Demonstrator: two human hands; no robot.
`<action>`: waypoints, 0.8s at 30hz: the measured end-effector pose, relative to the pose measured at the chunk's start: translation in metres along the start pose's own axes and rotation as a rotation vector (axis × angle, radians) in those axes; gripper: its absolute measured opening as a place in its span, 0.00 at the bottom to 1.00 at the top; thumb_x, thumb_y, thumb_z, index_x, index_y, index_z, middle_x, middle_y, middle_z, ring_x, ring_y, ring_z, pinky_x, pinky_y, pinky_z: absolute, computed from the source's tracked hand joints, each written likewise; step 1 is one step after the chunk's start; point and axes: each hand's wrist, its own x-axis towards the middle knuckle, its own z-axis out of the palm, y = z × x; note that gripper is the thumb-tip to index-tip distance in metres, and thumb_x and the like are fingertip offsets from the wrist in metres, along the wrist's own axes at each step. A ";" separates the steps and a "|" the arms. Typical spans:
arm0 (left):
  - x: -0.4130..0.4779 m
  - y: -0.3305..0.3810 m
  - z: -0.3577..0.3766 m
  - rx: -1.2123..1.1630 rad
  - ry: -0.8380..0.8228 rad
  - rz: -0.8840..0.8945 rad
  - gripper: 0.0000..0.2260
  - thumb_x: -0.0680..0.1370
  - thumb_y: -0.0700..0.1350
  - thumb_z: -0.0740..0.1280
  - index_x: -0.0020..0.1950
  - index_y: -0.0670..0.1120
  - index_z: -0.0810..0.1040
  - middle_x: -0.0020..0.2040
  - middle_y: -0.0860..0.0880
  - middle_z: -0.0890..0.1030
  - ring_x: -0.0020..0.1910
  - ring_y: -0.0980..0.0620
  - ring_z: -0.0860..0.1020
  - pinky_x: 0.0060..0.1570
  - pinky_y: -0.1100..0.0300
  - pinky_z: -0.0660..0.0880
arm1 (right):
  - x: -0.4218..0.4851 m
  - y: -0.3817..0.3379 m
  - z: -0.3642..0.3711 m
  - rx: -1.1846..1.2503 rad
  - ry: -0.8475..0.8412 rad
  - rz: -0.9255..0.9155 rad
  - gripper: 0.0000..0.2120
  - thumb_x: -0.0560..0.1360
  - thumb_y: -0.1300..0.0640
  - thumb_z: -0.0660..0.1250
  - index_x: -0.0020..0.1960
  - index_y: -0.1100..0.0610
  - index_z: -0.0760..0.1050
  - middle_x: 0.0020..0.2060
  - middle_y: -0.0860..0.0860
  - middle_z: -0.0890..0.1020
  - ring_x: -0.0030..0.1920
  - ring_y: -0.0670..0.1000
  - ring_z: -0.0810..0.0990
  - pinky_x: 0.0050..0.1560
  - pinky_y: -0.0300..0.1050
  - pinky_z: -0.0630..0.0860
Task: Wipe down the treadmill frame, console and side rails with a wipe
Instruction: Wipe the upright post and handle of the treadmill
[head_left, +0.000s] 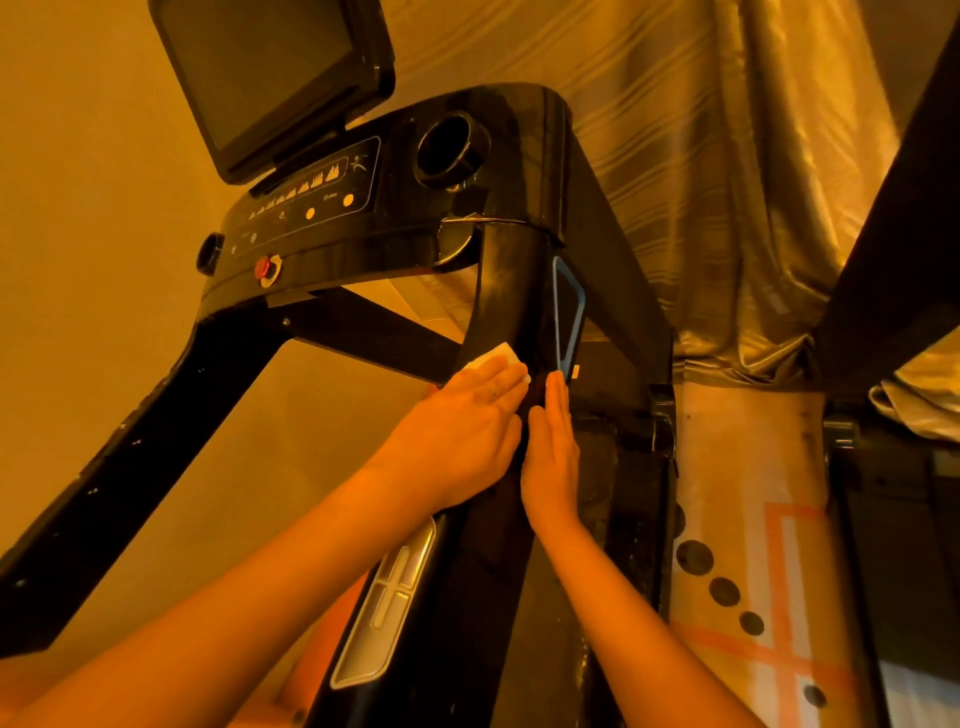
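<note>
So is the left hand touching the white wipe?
Touching. The head view shows the left hand lying flat over the wipe, pressing it on the black rail.

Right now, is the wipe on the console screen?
No, the left hand presses the wipe flat on the side rail, below the console.

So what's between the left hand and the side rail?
The white wipe, pressed under the left hand against the side rail, per the head view.
</note>
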 end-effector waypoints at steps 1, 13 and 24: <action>0.002 0.002 -0.001 0.014 -0.008 -0.010 0.23 0.87 0.50 0.50 0.82 0.46 0.56 0.82 0.49 0.55 0.81 0.52 0.48 0.75 0.60 0.40 | -0.001 -0.001 0.000 -0.001 -0.001 -0.002 0.22 0.85 0.48 0.50 0.77 0.41 0.50 0.78 0.41 0.55 0.79 0.42 0.50 0.80 0.54 0.51; -0.032 0.028 0.009 0.190 -0.105 -0.036 0.25 0.86 0.50 0.48 0.82 0.43 0.50 0.82 0.45 0.52 0.82 0.46 0.45 0.80 0.49 0.45 | -0.001 -0.007 -0.001 -0.017 -0.007 0.004 0.23 0.86 0.52 0.50 0.81 0.50 0.52 0.80 0.45 0.55 0.79 0.44 0.51 0.80 0.54 0.51; -0.039 0.032 0.005 0.243 -0.120 -0.032 0.25 0.86 0.49 0.48 0.82 0.42 0.51 0.83 0.44 0.51 0.82 0.46 0.45 0.80 0.50 0.47 | -0.016 -0.016 -0.011 0.017 -0.021 0.097 0.24 0.86 0.53 0.54 0.80 0.51 0.56 0.79 0.47 0.58 0.79 0.47 0.54 0.79 0.51 0.55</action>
